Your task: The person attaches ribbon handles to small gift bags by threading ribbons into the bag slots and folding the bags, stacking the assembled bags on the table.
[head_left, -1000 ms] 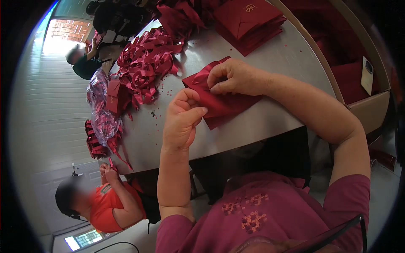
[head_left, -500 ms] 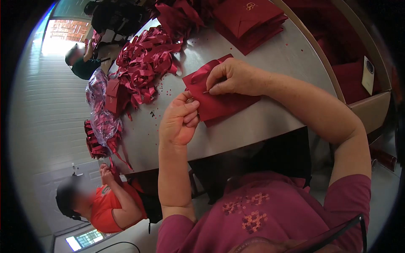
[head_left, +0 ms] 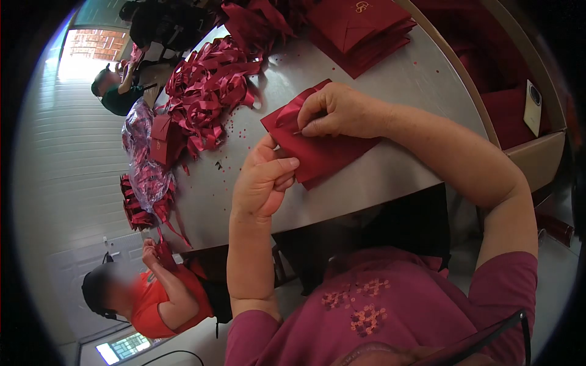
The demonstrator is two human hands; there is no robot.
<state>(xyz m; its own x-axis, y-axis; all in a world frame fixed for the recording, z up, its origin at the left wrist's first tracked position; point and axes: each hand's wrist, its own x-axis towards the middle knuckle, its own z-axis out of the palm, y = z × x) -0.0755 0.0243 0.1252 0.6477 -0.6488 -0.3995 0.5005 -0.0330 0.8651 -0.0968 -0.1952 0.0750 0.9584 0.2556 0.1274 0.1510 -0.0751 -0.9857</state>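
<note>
A phone [head_left: 533,108] leans at a cardboard box [head_left: 537,161] beside the worktop [head_left: 427,85]'s right edge; crumpled clear plastic [head_left: 143,165] lies along the left, near an orange-shirted person [head_left: 174,302].

white glare at the opening [head_left: 85,64]; edges warped, black.

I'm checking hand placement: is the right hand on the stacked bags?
No, the right hand is at the single red bag, apart from the stacked bags.

The left thumb [head_left: 279,166] sits lower, farther from the right fingers [head_left: 312,107], than half a second ago.
</note>
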